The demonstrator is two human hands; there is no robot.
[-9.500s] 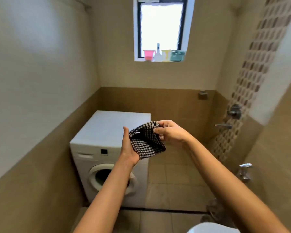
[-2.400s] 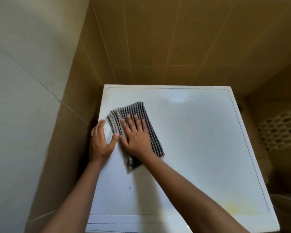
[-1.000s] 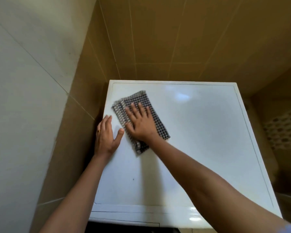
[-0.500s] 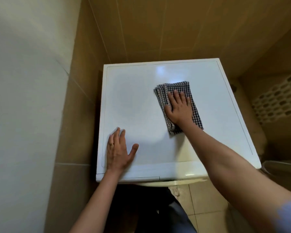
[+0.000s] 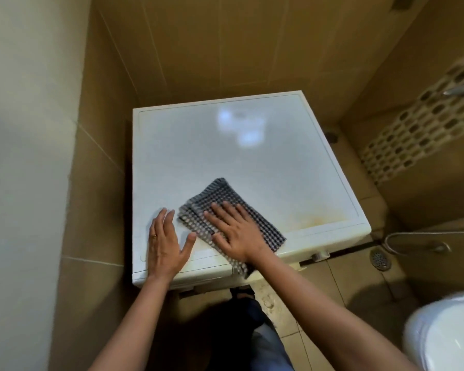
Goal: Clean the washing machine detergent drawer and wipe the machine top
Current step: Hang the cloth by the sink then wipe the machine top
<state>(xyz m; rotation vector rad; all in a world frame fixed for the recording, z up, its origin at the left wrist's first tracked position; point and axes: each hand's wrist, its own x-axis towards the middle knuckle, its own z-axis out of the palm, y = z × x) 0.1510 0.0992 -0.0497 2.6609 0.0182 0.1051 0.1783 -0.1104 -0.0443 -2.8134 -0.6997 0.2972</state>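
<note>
The white top of the washing machine (image 5: 225, 162) fills the middle of the view. A folded black-and-white checked cloth (image 5: 214, 199) lies near its front edge, one corner hanging over the front. My right hand (image 5: 236, 234) presses flat on the cloth, fingers spread. To the left of the cloth, my left hand (image 5: 166, 245) rests flat on the machine's front left corner, fingers apart, holding nothing. A yellowish stain (image 5: 316, 219) marks the top near the front right. The detergent drawer is hidden below the front edge.
Tiled walls close in behind and on the left of the machine. A white toilet (image 5: 445, 336) sits at the lower right. A floor drain (image 5: 380, 259) and a hose (image 5: 413, 241) lie on the tiled floor to the right.
My right hand has slid the cloth from the back right of the top toward the front middle, next to my left hand. The left hand has stayed at the front left corner.
</note>
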